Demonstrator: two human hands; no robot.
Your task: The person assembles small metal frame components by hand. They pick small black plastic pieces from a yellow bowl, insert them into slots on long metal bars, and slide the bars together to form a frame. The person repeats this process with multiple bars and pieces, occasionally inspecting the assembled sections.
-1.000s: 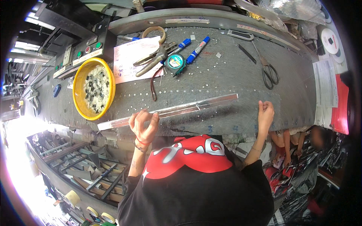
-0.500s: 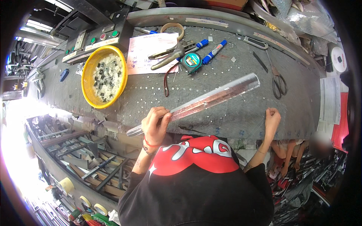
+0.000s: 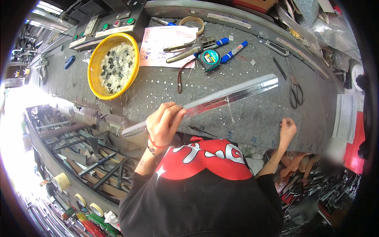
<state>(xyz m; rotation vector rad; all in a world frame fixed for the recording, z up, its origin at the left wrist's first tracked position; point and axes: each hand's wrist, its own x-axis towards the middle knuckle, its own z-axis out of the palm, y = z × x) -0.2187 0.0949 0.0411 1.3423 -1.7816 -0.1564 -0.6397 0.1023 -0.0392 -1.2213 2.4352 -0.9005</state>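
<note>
My left hand [image 3: 162, 125] is closed around a long, shiny metal strip [image 3: 246, 90] near its lower left end. The strip slants up to the right above the grey work surface. Across its middle lies a thin pale string [image 3: 229, 112], which hangs a little below the strip's edge. To the right and apart from the strip is my right hand [image 3: 289, 129]. Its fingers are curled in, thumb against fingertips; what they hold, if anything, is too small to make out. Scissors [image 3: 296, 94] lie on the surface beyond that hand.
A yellow basket [image 3: 91, 81] of small clear and black pieces stands at left. Behind the strip lie a paper sheet [image 3: 156, 37], pliers [image 3: 185, 53], a tape measure [image 3: 210, 59], blue markers [image 3: 235, 52] and a tape roll [image 3: 201, 25]. A utility knife [image 3: 276, 47] lies far right.
The view has shifted slightly. My left hand still grips the strip, now turned so its reflections differ. The pale string shows clearly across the strip. My right hand's fingers are more curled toward me.
</note>
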